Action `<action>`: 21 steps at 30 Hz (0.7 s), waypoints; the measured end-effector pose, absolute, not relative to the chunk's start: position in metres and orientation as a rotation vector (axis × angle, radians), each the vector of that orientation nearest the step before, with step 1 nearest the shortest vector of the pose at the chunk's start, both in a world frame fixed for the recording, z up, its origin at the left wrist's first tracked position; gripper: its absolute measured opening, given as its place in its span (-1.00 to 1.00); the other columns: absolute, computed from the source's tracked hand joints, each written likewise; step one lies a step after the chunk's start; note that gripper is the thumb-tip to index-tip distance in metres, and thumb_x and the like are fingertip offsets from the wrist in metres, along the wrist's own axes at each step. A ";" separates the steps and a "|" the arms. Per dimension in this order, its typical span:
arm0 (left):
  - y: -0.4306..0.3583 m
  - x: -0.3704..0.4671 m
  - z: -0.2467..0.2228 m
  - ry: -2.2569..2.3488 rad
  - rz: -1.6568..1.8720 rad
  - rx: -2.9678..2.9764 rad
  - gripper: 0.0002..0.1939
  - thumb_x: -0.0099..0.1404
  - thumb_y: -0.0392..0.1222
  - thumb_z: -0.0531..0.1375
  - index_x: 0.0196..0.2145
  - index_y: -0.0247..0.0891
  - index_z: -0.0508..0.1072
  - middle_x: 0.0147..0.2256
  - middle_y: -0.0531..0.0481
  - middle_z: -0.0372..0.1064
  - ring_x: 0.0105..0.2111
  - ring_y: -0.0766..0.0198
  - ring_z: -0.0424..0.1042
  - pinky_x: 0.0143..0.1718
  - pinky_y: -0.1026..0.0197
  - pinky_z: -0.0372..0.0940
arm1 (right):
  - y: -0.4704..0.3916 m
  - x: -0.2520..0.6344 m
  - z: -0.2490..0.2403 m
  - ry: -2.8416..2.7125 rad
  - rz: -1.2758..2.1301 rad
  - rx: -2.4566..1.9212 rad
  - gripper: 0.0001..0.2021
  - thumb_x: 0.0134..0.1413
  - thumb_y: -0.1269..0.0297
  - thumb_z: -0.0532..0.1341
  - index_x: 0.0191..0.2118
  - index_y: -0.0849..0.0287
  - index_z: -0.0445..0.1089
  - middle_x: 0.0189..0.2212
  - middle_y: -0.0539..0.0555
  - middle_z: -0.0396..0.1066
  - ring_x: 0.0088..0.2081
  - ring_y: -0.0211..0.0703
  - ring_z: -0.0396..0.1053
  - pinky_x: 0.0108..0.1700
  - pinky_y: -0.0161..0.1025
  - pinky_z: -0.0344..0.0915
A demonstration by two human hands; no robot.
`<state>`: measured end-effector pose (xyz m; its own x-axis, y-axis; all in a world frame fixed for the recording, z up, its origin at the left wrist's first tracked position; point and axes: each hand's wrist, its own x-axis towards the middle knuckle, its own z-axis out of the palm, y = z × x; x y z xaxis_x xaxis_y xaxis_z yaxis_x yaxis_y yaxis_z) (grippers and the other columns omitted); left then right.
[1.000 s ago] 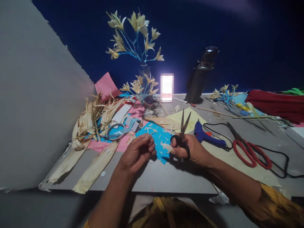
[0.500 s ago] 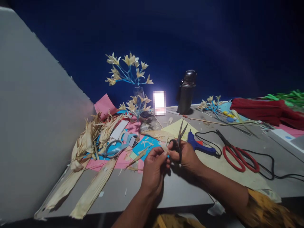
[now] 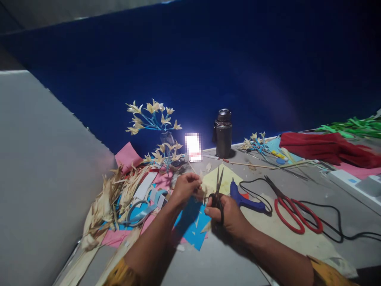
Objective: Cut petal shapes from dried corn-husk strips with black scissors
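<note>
My right hand [image 3: 228,212] is closed round the handles of small black scissors [image 3: 219,180], their blades pointing up and slightly apart. To its left, my left hand [image 3: 186,188] is raised over the blue paper [image 3: 195,226], fingers pinched together; a small pale piece shows blurred near the fingertips, too unclear to tell whether it is held. Bits of pale husk lie on the blue paper. Just right of the scissors is a blue glue gun [image 3: 245,200], beside a yellow sheet [image 3: 228,176].
Dried husks [image 3: 104,206] and a roll of tape [image 3: 139,212] lie left. Husk flowers [image 3: 153,115] and a dark flask [image 3: 224,135] stand behind. Red-handled scissors [image 3: 294,214], a black cord and a red cloth [image 3: 327,147] are at the right.
My left hand has moved away from my right hand, forward and to the left. The scissors remain in my right hand. The camera view has shifted, so the table appears lower.
</note>
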<state>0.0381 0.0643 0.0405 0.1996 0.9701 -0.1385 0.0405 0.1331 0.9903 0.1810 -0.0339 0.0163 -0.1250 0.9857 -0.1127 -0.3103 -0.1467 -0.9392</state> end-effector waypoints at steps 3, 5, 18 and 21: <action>0.104 0.049 0.033 1.188 0.916 1.277 -0.75 -0.11 -0.28 0.41 -0.48 -0.34 0.41 -0.63 0.09 0.36 -0.64 0.38 0.35 -0.60 0.36 0.17 | -0.036 0.183 0.021 -0.991 1.542 -1.003 -0.71 -0.16 0.23 0.44 -0.39 0.22 0.34 -0.54 -0.09 0.25 -0.49 -0.31 0.17 -0.41 -0.35 0.13; 0.126 0.057 0.026 1.235 0.861 1.312 -0.76 -0.10 -0.33 0.40 -0.48 -0.34 0.41 -0.66 0.11 0.33 -0.68 0.38 0.32 -0.64 0.36 0.14 | -0.035 0.187 0.023 -0.933 1.545 -0.967 -0.70 -0.14 0.20 0.43 -0.38 0.22 0.34 -0.52 -0.07 0.27 -0.47 -0.29 0.19 -0.39 -0.34 0.15; 0.197 0.078 -0.008 1.441 0.521 1.544 -0.65 0.36 -0.10 0.19 0.04 -0.30 0.40 -0.01 -0.15 0.39 -0.12 0.14 0.45 -0.13 -0.01 0.42 | -0.025 0.208 0.028 -0.768 1.432 -0.843 -0.80 -0.02 0.21 0.39 -0.38 0.20 0.41 -0.47 -0.03 0.27 -0.41 -0.26 0.13 -0.34 -0.32 0.13; 0.198 0.084 -0.010 1.456 0.511 1.581 -0.64 0.36 -0.09 0.19 0.05 -0.30 0.39 0.00 -0.15 0.39 -0.10 0.13 0.45 -0.11 -0.02 0.42 | -0.023 0.208 0.026 -0.756 1.417 -0.866 -0.81 -0.03 0.23 0.39 -0.38 0.20 0.41 -0.48 -0.04 0.26 -0.42 -0.27 0.12 -0.36 -0.33 0.10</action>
